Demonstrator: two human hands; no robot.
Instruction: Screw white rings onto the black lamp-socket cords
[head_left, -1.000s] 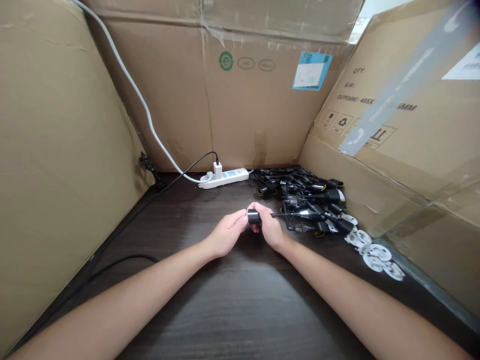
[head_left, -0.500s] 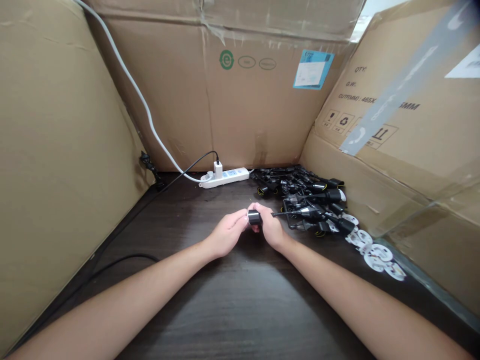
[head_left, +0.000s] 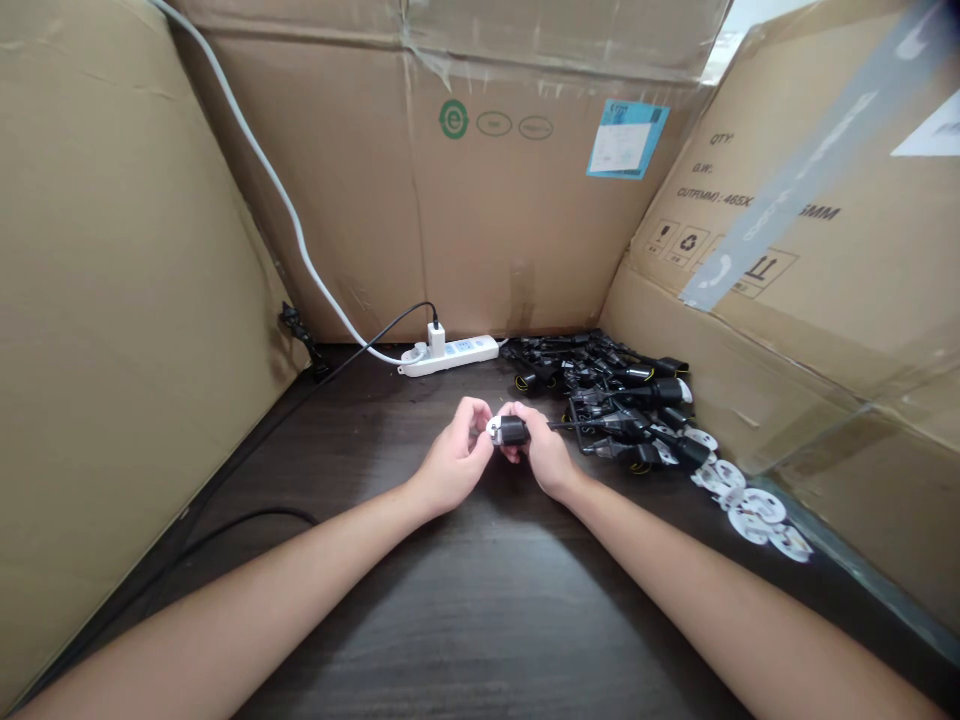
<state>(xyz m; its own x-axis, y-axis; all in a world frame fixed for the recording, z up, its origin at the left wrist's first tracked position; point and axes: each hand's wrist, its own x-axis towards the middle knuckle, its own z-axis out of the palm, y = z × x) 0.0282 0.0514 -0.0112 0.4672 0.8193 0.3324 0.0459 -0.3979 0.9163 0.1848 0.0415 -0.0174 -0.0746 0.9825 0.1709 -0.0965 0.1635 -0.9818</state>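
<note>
Above the dark table (head_left: 487, 610), 2 hands pinch a black plug (head_left: 511, 431) between them, the left hand (head_left: 452, 452) at its white end, the right hand (head_left: 541, 452) on its body, just beside a heap of plugs (head_left: 622, 385).

the left hand (head_left: 452, 455) and right hand (head_left: 543, 452) partly cover the black plug (head_left: 513, 431).
</note>
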